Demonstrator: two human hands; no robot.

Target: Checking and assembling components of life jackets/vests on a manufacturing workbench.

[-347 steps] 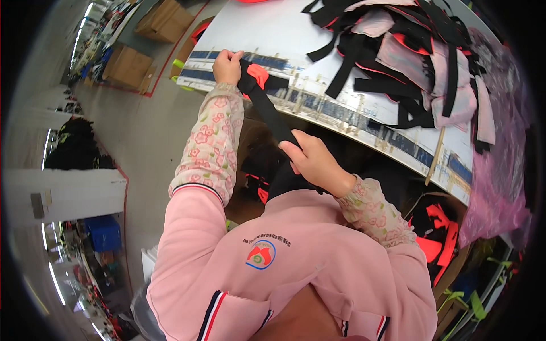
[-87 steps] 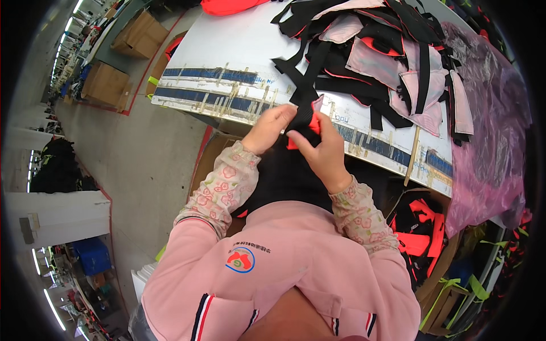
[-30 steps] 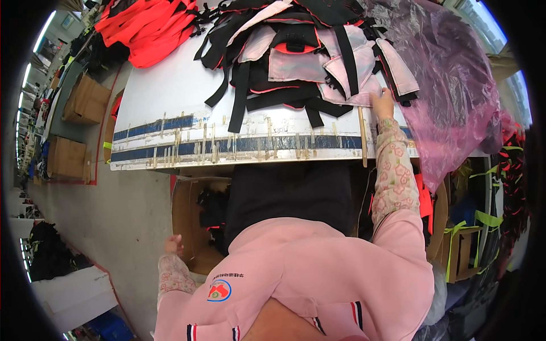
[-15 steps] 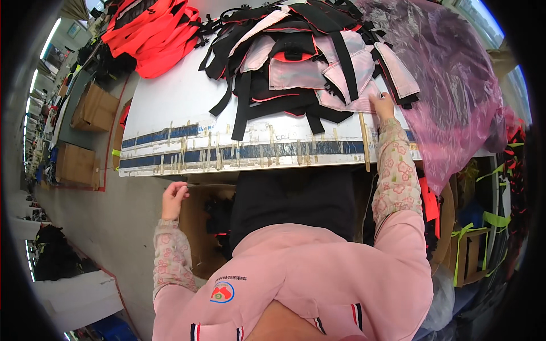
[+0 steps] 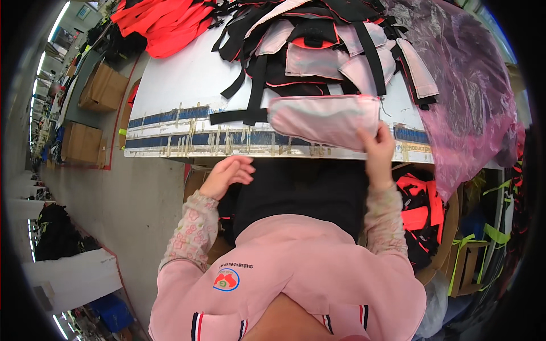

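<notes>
A pale pink fabric panel (image 5: 324, 118) with a black strap (image 5: 239, 116) stretches over the front part of the white table (image 5: 170, 79). Its right end is pinched in my right hand (image 5: 378, 150), thumb toward me. My left hand (image 5: 228, 175) hovers just off the table's front edge, holding nothing, its fingers loosely extended toward the panel. Behind the panel lies a heap of similar black and pale pink strapped pieces (image 5: 313, 59), with red edging and black buckles. Another pale pink piece (image 5: 418, 68) rests at the heap's right side.
Folded bright red fabric pieces (image 5: 165, 25) lie at the table's back left. Thin pink plastic sheeting (image 5: 466, 85) drapes over the right side. Below on the right is a box (image 5: 452, 227) with red and black pieces (image 5: 421, 210). Cardboard boxes (image 5: 102, 85) stand on the left.
My right hand has drawn the pale pink panel out of the heap toward the front edge. My left hand has moved up and right, closer to the table.
</notes>
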